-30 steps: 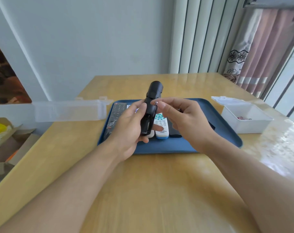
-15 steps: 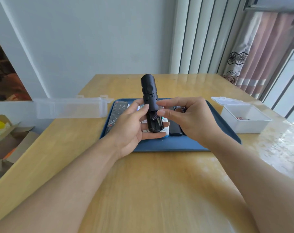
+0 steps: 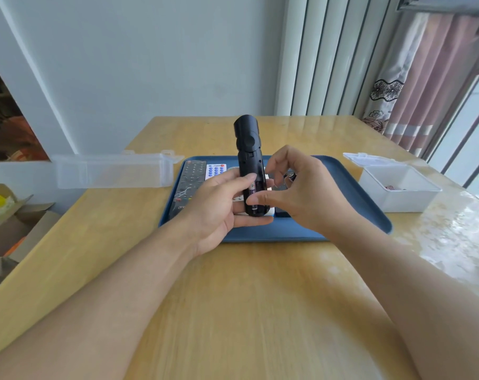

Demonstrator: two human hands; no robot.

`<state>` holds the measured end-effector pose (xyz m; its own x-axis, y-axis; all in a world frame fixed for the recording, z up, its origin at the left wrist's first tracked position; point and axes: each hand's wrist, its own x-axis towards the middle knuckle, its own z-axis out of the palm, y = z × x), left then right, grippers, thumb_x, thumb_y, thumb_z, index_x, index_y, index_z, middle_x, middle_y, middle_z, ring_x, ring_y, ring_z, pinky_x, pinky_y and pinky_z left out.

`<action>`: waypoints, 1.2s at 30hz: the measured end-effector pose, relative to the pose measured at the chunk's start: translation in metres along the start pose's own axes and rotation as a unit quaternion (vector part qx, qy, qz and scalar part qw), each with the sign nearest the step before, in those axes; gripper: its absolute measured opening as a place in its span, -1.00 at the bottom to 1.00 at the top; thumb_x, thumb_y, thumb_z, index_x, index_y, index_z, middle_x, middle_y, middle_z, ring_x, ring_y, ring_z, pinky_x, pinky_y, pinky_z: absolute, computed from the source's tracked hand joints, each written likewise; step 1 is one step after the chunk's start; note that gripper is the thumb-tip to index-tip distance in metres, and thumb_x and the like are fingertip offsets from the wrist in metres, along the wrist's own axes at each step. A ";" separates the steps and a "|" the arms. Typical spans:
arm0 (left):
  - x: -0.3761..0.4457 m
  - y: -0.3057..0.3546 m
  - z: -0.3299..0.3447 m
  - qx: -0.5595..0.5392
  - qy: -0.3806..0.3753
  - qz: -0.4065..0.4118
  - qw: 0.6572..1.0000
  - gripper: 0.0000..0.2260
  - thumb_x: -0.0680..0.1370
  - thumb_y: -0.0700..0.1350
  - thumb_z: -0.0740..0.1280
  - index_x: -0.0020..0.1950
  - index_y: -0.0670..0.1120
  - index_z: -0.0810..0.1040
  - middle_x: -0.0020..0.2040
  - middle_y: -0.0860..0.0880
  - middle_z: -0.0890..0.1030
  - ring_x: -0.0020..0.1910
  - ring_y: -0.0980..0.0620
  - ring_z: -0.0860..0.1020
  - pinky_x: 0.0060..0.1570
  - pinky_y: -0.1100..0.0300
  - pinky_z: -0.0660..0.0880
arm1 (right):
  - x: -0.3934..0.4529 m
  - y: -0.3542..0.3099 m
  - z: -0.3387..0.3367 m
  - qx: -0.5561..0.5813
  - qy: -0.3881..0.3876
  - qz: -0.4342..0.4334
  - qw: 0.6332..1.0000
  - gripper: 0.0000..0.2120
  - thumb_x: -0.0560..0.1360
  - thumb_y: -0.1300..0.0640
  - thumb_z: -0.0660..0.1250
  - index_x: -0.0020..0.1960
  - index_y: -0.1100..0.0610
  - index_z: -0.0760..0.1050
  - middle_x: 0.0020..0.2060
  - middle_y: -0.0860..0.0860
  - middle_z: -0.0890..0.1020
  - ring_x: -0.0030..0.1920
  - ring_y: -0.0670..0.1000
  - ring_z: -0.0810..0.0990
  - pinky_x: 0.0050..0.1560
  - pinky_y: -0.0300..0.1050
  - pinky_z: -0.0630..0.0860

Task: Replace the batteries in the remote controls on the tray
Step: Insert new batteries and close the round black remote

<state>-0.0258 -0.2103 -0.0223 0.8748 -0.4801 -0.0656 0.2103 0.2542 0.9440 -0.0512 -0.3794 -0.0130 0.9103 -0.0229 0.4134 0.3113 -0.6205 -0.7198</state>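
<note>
**Pressing a battery into an upright black remote**

Holding the black remote point(image 3: 250, 171) upright over the near part of the blue tray point(image 3: 342, 226), the left hand point(image 3: 219, 212) wraps it from the left: thumb across its open back, the other fingers point(image 3: 253, 220) curled under and behind its lower end. The battery bay faces the camera, and a battery with a purple-and-white label point(image 3: 252, 191) sits in it just above the right thumb. The right hand point(image 3: 301, 193) comes in from the right with its thumb tip pressed against the lower part of the bay; its index finger arches above, apart from the remote, and a small dark, metal-tipped object point(image 3: 291, 176), too hidden to name, is tucked among its curled fingers.

Left of the left fingers, a long black remote point(image 3: 188, 185) lies on the tray, with a white remote with blue buttons point(image 3: 216, 171) just beside it. Further left, on the wooden surface point(image 3: 233, 311), stands a clear plastic box point(image 3: 112, 172). Well to the right of the right fingers sits an open white plastic box point(image 3: 397, 187) with small items inside, its lid hinged back.
</note>
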 end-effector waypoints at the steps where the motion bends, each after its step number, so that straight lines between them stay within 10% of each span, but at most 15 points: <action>1: 0.000 0.001 0.000 -0.013 0.007 0.001 1.000 -0.75 0.69 -0.15 0.24 0.29 -0.21 0.57 0.13 -0.22 0.69 -0.04 -0.21 0.69 0.04 -0.21 0.65 | 0.000 0.000 0.000 0.018 0.001 0.010 1.000 -0.57 0.23 -0.11 0.65 -0.08 -0.04 0.49 -0.33 -0.11 0.51 -0.41 -0.15 0.40 -0.34 -0.25 0.34; 9: -0.001 0.006 0.000 -0.068 0.037 0.009 0.997 -0.72 0.70 -0.19 0.20 0.35 -0.31 0.47 0.14 -0.25 0.69 0.03 -0.31 0.70 -0.13 -0.10 0.69 | 0.009 0.001 -0.010 0.271 0.033 0.190 0.943 -0.80 0.61 0.25 0.19 0.03 0.06 0.56 -0.29 0.00 0.56 -0.37 -0.05 0.36 -0.31 -0.18 0.32; 16: 0.002 0.004 -0.001 -0.065 0.055 0.039 0.996 -0.75 0.71 -0.23 0.17 0.33 -0.29 0.48 0.13 -0.20 0.71 0.08 -0.28 0.69 -0.11 -0.09 0.69 | 0.007 0.002 -0.009 0.306 -0.024 0.115 0.945 -0.87 0.66 0.27 0.22 0.19 0.19 0.45 0.00 0.07 0.73 -0.27 -0.01 0.52 -0.19 -0.17 0.43; 25: 0.005 0.005 -0.006 0.020 0.089 0.080 0.993 -0.77 0.71 -0.19 0.19 0.33 -0.21 0.50 0.15 -0.09 0.71 0.02 -0.14 0.72 0.02 -0.03 0.67 | 0.009 -0.005 -0.016 0.562 -0.114 0.160 0.804 -0.86 0.64 0.13 0.20 0.06 0.15 0.52 0.02 0.10 0.72 -0.31 -0.05 0.48 -0.32 -0.29 0.47; 36: 0.006 0.005 -0.005 0.000 0.095 0.080 0.992 -0.78 0.70 -0.22 0.20 0.32 -0.23 0.49 0.17 -0.14 0.70 0.10 -0.20 0.70 0.04 -0.03 0.67 | 0.008 0.002 -0.008 0.486 -0.136 0.124 0.854 -0.82 0.67 0.14 0.18 0.07 0.16 0.54 -0.17 0.01 0.60 -0.30 -0.06 0.47 -0.26 -0.27 0.44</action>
<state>-0.0177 -0.2074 -0.0200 0.9635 -0.2666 0.0255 0.0622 0.3153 0.9469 -0.0456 -0.3873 -0.0067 0.9698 0.2057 0.1309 0.0587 0.3241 -0.9442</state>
